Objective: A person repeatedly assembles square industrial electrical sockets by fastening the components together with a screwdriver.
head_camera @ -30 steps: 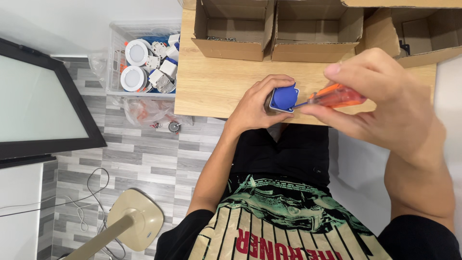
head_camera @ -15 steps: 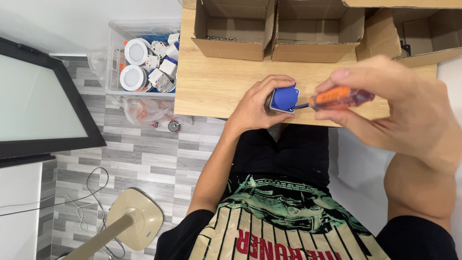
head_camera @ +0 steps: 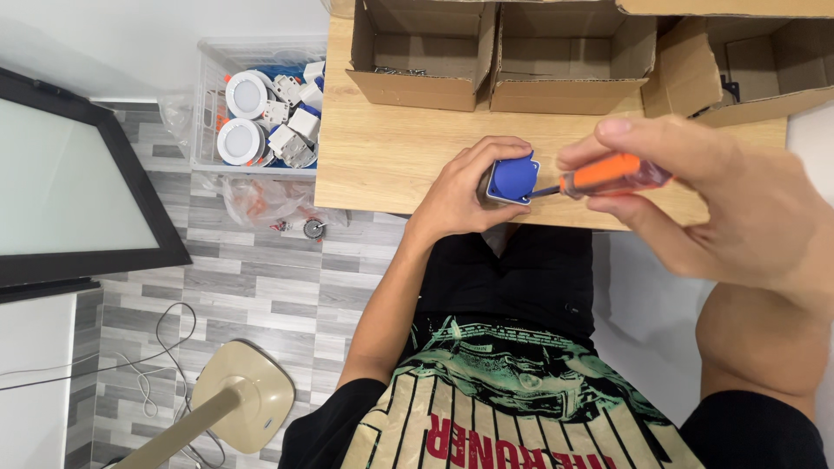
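The right hand [head_camera: 721, 208] sits closest to the camera, its grip closed on a screwdriver [head_camera: 608, 174] with an orange and clear handle. The short shaft points left, and its tip meets the right side of a small blue fitting [head_camera: 511, 179]. The left hand [head_camera: 465, 187] has its grip clamped around that fitting, fingers curled over its top and back, holding it just above the near edge of the wooden surface [head_camera: 391, 156], about midway along that edge.

As to progress, the work looks to be in mid-course: the tool is engaged with the blue fitting, and no loose screw or detached cover shows on the surface nearby. Whether the fastener is going in or coming out cannot be read from here.

Farther back, along the far edge of the surface, three open cardboard boxes [head_camera: 495, 61] stand side by side. The leftmost holds what may be small metal parts, though they are too small to name. Off the left edge, a clear plastic bin [head_camera: 208, 95] on the tiled floor holds round white lamp fittings [head_camera: 245, 94] and small white blocks.

The screw head itself is hidden behind the tip and the left fingers, the underside of the fitting is out of sight, and the rightmost box is cut off by the frame.
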